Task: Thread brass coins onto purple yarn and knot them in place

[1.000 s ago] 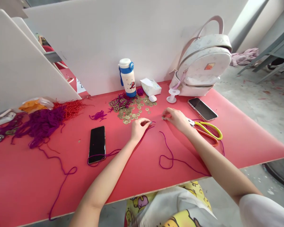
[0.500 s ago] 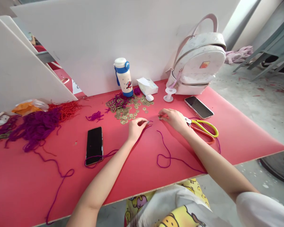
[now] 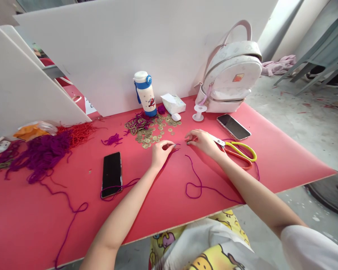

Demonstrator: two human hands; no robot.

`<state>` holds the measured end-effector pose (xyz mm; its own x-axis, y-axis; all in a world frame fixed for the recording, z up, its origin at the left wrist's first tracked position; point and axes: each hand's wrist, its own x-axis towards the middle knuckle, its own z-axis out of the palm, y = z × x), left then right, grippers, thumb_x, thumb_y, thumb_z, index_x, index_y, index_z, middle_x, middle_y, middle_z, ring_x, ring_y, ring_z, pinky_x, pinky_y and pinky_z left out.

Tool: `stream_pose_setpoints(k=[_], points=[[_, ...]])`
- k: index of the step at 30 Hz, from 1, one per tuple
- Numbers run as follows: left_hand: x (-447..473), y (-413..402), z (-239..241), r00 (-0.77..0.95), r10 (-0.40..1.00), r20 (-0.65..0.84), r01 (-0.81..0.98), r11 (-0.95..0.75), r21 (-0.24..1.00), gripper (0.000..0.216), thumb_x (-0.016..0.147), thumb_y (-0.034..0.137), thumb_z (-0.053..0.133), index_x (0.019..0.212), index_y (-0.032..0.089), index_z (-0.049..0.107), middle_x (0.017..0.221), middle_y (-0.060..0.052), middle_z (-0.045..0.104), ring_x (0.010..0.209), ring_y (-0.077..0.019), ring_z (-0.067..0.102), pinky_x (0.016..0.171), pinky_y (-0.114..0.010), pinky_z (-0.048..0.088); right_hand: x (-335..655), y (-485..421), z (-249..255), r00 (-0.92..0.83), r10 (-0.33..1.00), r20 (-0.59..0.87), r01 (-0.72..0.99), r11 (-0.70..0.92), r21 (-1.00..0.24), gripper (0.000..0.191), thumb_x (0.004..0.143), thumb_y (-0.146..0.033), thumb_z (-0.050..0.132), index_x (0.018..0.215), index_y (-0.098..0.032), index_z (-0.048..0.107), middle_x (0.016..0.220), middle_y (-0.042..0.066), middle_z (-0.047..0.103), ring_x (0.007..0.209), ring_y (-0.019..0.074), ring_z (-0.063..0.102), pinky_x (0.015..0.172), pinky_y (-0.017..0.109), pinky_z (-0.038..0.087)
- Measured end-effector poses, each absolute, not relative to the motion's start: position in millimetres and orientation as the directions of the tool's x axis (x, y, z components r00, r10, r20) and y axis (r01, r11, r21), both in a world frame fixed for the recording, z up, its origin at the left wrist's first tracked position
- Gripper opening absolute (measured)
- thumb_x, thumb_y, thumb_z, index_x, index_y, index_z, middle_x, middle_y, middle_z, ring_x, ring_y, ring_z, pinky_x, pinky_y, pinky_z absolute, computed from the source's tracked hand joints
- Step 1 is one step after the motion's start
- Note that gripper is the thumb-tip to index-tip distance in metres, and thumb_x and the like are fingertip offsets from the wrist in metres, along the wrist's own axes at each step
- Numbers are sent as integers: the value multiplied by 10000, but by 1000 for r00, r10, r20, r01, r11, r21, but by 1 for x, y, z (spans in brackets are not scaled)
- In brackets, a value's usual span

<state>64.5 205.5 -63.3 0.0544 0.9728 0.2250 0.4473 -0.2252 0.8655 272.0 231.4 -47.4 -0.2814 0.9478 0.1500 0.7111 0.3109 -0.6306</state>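
Observation:
My left hand [image 3: 161,153] pinches a purple yarn [image 3: 178,146] between thumb and fingertips; short ends stick out past the tips. A little to the right, my right hand [image 3: 200,141] hovers low over the table, its thumb and fingers curled together. Something small and dark shows at those fingertips, too small to make out. Scissors [image 3: 239,150] with yellow and orange handles lie beside the right wrist, which partly covers the blades. Between the forearms a loose purple yarn [image 3: 200,183] lies in a loop. Several brass-coloured holed coins [image 3: 149,135] are scattered beyond the left hand.
On the red table [image 3: 157,210] are a black phone [image 3: 112,174], another phone [image 3: 233,126], a white spool [image 3: 198,113], a tissue pack [image 3: 173,103], a bottle [image 3: 145,93] and a white backpack [image 3: 231,75]. Purple yarn [image 3: 42,152] is heaped at left. White boards [image 3: 107,56] stand behind.
The view has shifted slightly. My right hand has moved a little left of the scissors, baring more of their blades. My left hand keeps its pinch on the yarn.

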Motion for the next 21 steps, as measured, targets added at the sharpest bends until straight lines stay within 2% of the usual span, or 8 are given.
stream_pose_setpoints(k=[3, 5, 10, 15, 21], points=[[64, 204, -64, 77, 960, 268, 463, -272, 843, 39, 787, 198, 671, 766, 196, 704, 785, -16, 728, 676, -150, 630, 671, -261, 488, 268, 229, -49, -283, 946, 160, 653, 312, -690, 59, 769, -159, 646, 787, -186, 695, 798, 15, 712, 750, 159, 648, 725, 259, 489], [64, 203, -64, 99, 945, 313, 494, -320, 808, 41, 797, 204, 670, 770, 202, 700, 779, -11, 720, 655, -142, 609, 676, -265, 478, 264, 226, -50, -276, 950, 146, 585, 286, -759, 93, 787, -171, 613, 755, -185, 699, 770, 13, 718, 714, 158, 660, 729, 269, 513], [66, 200, -63, 179, 883, 435, 626, -443, 642, 62, 816, 229, 680, 756, 210, 681, 736, 6, 696, 685, -148, 603, 753, -305, 427, 252, 221, -57, -245, 969, 18, 316, 97, -944, 140, 792, -198, 574, 789, -164, 710, 739, 34, 724, 651, 174, 697, 638, 280, 584], [66, 199, -64, 227, 868, 441, 699, -461, 547, 85, 808, 237, 697, 734, 215, 663, 698, 24, 676, 665, -144, 582, 733, -310, 385, 247, 218, -58, -226, 974, -26, 211, 23, -977, 91, 765, -196, 614, 755, -158, 696, 714, 41, 716, 644, 189, 709, 572, 272, 607], [66, 198, -63, 253, 848, 465, 762, -471, 443, 157, 820, 243, 677, 677, 205, 625, 650, 21, 630, 665, -153, 560, 701, -313, 358, 246, 217, -59, -217, 976, -31, 194, 11, -981, 67, 754, -217, 663, 736, -154, 676, 674, 46, 709, 620, 181, 708, 573, 261, 613]])
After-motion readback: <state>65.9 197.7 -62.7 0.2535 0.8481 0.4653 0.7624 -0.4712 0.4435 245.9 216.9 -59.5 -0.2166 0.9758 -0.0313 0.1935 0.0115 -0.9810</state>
